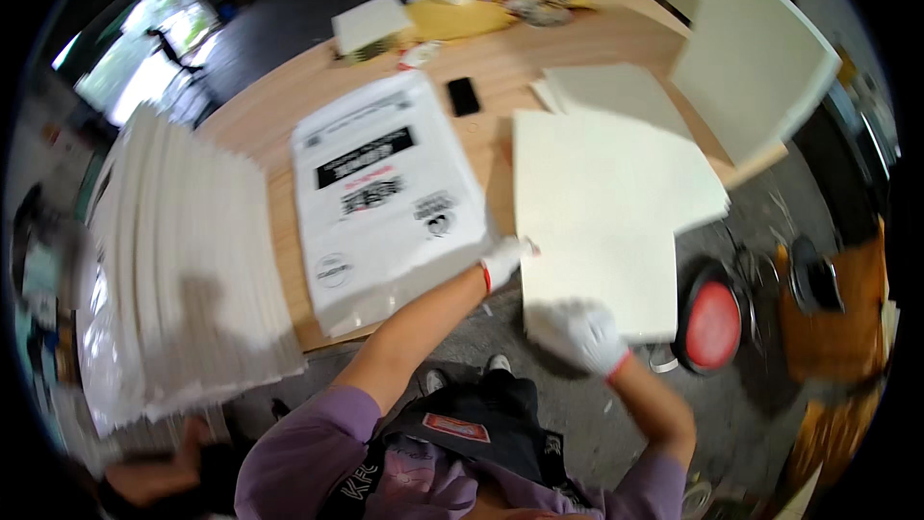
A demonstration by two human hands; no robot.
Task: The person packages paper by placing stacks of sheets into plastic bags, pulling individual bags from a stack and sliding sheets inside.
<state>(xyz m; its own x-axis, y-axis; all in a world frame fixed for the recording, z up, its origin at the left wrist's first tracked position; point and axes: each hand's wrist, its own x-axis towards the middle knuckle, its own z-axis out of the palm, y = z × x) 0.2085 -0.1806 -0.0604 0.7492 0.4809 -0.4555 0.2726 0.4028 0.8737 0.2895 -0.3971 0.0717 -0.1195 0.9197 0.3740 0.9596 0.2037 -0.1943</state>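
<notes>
A large white sheet [602,260] lies on top of other pale sheets and reaches past the table's near edge. At its left edge is my left hand [504,264] in a white glove with a red cuff, the fingers closed on the edge. My right hand [583,337], gloved the same way, is over the sheet's near left corner; motion smears its fingers, so their grip is unclear. More off-white sheets [616,91] lie beneath and behind. Left of my left hand is a flat white plastic package [395,221] with black and red print.
A tall stack of white sheets [202,260], partly in clear plastic, stands at left. On the wooden table [260,116] lie a black phone [463,96] and yellow wrapping [457,19]. A curved white board [756,58] stands at the right, above a red-seated stool [713,325].
</notes>
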